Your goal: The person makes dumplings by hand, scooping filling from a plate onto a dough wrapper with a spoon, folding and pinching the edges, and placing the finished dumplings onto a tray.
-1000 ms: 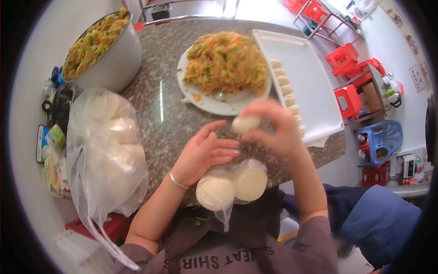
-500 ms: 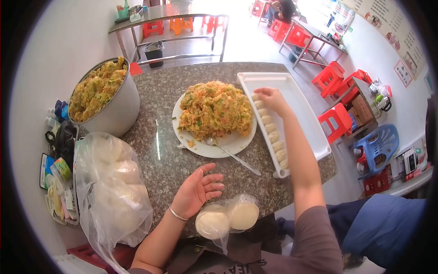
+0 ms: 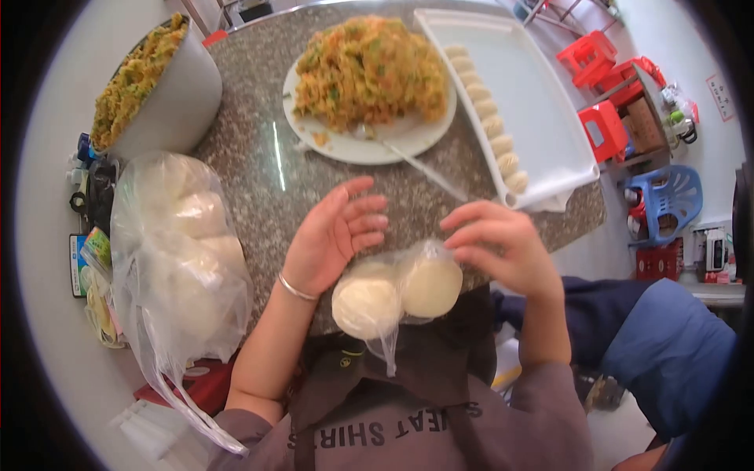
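Note:
My left hand, with a bangle at the wrist, hovers palm inward just above a stack of round dough wrappers. Its fingers are loosely curved and apart, holding nothing. Beside that stack is a second one, also in thin clear plastic, at the near table edge. My right hand is open at its upper right, fingers stretched towards it. Farther off, a white plate carries a heap of chopped orange-green filling, with a metal spoon resting on its rim. Pleated dumplings line the left side of a white tray.
A metal pot full of the same filling stands at the left. Nearer, a clear plastic bag holds several wrapper stacks. To the right are red stools, a blue plastic chair and another person's blue-clothed leg.
My right hand has come back from the tray's dumpling row to the wrapper stacks. My left hand has stayed beside them. The view has tilted down.

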Available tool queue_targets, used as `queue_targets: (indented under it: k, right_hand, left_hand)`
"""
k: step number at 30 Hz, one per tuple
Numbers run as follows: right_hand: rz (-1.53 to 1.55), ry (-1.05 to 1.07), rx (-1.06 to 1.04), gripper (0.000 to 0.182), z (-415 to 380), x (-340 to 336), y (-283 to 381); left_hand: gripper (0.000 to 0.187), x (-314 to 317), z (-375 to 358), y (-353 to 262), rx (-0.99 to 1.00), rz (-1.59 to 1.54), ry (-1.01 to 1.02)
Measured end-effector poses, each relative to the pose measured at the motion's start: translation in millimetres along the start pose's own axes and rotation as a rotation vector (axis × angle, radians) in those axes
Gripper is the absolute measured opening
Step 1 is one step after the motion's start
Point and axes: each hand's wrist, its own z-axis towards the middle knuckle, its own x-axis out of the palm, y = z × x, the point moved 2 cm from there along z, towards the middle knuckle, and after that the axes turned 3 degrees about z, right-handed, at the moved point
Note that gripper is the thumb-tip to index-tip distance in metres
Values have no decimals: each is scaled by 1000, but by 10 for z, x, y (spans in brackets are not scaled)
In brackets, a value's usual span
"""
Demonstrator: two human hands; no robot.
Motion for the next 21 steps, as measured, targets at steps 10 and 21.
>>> queue_targets:
  k: [10,21]
  right_hand:
    - [-302,-245,-183,20,-384,395,-17]
    - [-472,-336,-255,16,-344,437,-8]
  left_hand:
    - [45,1,9,-46,70,34,24]
    - [42,38,-4,-49,79,31,2]
